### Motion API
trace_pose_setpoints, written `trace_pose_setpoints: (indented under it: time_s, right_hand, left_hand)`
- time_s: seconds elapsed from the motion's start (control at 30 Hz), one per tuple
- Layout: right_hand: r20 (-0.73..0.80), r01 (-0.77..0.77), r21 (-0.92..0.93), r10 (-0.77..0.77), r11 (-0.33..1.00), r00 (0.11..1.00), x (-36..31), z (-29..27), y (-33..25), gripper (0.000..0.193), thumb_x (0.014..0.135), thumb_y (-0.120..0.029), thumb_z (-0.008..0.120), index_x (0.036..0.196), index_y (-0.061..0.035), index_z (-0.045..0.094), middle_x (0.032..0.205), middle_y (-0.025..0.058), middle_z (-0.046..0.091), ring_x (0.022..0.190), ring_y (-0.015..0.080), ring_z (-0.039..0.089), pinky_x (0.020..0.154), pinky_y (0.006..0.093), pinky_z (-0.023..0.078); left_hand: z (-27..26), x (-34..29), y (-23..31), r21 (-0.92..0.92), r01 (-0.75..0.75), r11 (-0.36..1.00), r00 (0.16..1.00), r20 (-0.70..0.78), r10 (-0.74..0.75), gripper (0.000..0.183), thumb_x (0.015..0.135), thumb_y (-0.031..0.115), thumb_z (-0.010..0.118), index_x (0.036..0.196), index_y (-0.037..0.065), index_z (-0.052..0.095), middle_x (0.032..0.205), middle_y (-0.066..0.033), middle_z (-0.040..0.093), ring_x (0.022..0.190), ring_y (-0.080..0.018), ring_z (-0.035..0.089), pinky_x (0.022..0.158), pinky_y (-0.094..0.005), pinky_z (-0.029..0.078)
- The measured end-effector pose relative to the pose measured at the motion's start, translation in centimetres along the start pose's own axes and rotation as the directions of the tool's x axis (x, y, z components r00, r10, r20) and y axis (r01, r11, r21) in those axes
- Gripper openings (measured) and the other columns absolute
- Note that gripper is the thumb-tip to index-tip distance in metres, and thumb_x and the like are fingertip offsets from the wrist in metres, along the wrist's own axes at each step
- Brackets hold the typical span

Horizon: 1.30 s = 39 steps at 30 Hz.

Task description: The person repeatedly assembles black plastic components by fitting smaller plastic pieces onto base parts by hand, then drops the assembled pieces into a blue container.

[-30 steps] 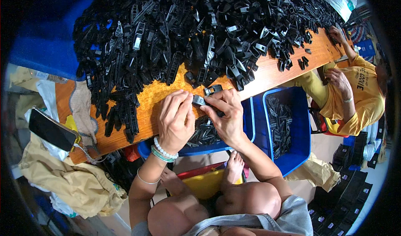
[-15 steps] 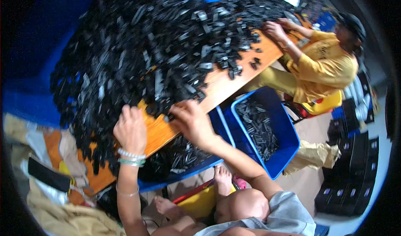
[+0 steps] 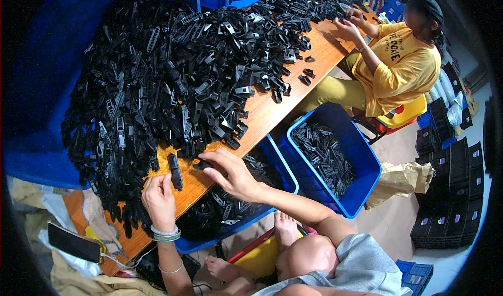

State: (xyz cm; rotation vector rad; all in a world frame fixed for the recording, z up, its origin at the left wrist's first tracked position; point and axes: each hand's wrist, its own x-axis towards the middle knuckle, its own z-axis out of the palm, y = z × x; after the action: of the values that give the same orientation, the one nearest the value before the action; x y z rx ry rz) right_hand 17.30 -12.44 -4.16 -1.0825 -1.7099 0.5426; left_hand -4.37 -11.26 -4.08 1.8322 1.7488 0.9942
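On the wooden table (image 3: pixel 268 109), near its front edge, a long black plastic part (image 3: pixel 175 173) lies at the fingertips of the left hand (image 3: pixel 159 201), whose fingers are curled in, though whether they grip it I cannot tell. Just to its right, the right hand (image 3: pixel 231 176) is half open, thumb and forefinger parted about a small black piece (image 3: pixel 200 165), its hold unclear. Beyond both spreads a heap of black parts (image 3: pixel 152 81), while a blue bin (image 3: pixel 362 188) stands beside the table and a co-worker in yellow (image 3: pixel 406 73) sits farther right.
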Motion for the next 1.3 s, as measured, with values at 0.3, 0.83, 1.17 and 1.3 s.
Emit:
trace_pose_setpoints:
  time_s: [0.3, 0.83, 1.17, 1.3]
  right_hand:
    - [-0.002, -0.263, 0.203, 0.269, 0.943, 0.963, 0.2, -1.1, 0.6, 0.028, 0.098, -0.012, 0.056, 0.123, -0.0026, 0.063, 0.094, 0.0041, 0.063, 0.082, 0.0118, 0.054, 0.074, 0.0262, 0.045]
    - [0.368, -0.191, 0.02, 0.171, 0.981, 0.914, 1.7, -1.5, -0.1, 0.021, 0.083, -0.012, 0.071, 0.1, 0.0008, 0.07, 0.082, 0.0124, 0.06, 0.078, 0.0292, 0.058, 0.071, 0.0383, 0.046]
    - [0.309, -0.002, -0.122, 0.04, 0.993, 0.95, 0.5, 0.2, -0.5, 0.023, 0.078, -0.011, 0.074, 0.1, -0.0048, 0.074, 0.091, 0.0051, 0.057, 0.088, 0.023, 0.052, 0.078, 0.0348, 0.042]
    - [0.371, -0.024, -0.03, 0.033, 0.999, 0.928, 0.3, -0.7, -0.2, 0.024, 0.079, -0.013, 0.074, 0.102, -0.0047, 0.073, 0.093, 0.0062, 0.059, 0.089, 0.0241, 0.054, 0.079, 0.0354, 0.043]
  left_hand:
    - [0.4, -2.2, 3.2, 0.21, -0.131, 0.969, 0.989, -0.037, 0.142, 0.022, 0.082, 0.009, 0.073, 0.099, -0.001, 0.063, 0.087, -0.0124, 0.057, 0.075, -0.0279, 0.06, 0.067, -0.0375, 0.048]
    - [-0.4, -2.4, 2.2, -0.128, -0.157, 0.979, 0.979, 0.113, 0.172, 0.029, 0.068, -0.002, 0.079, 0.096, 0.0, 0.072, 0.087, -0.0093, 0.055, 0.079, -0.0228, 0.055, 0.072, -0.032, 0.046]
    - [0.1, -2.4, 2.4, -0.071, -0.28, 0.957, 0.952, 0.108, 0.286, 0.028, 0.07, 0.003, 0.079, 0.096, -0.001, 0.07, 0.084, -0.0076, 0.056, 0.076, -0.0231, 0.052, 0.067, -0.0339, 0.045]
    - [-0.9, -1.4, 2.9, -0.167, -0.169, 0.971, 0.974, 0.124, 0.19, 0.031, 0.077, 0.018, 0.079, 0.1, 0.0, 0.068, 0.088, -0.0101, 0.058, 0.079, -0.0286, 0.059, 0.067, -0.0394, 0.049]
